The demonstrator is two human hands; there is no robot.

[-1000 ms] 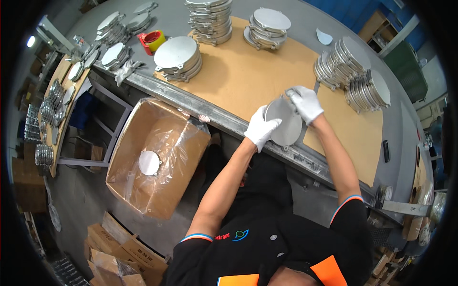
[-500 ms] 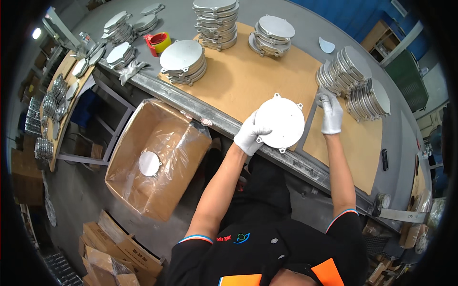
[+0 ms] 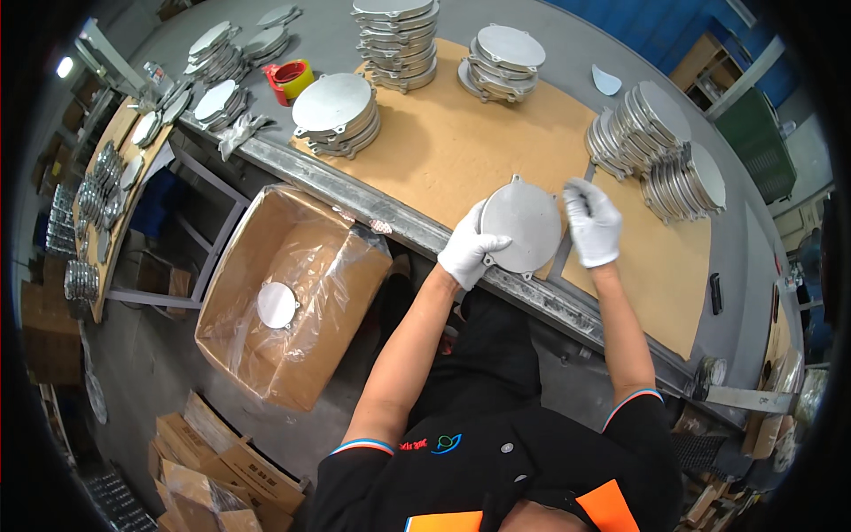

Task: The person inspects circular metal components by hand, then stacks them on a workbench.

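Round grey metal plate point(image 3: 523, 227) sits over the table point(image 3: 443, 142) edge, left hand point(image 3: 472, 251) fingers clamped on its rim, right hand point(image 3: 592, 222) loosely open just beside it, not gripping. I'd keep that rim grip firm and support the far side, since the lined cardboard box point(image 3: 292, 301) below already holds one plate.

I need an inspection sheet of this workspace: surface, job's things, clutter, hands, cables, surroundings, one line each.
Surface: grey workbench with brown board sheets.
Job's things: round grey metal disc with small lugs, held over the bench edge; stacks of similar discs on the bench.
Clutter: red and yellow tape rolls.
Hands: white-gloved left hand grips the disc's edge; white-gloved right hand is beside the disc's right rim, contact unclear.
Cables: nothing seen.
Surroundings: open cardboard box with plastic liner on the floor, one disc inside.
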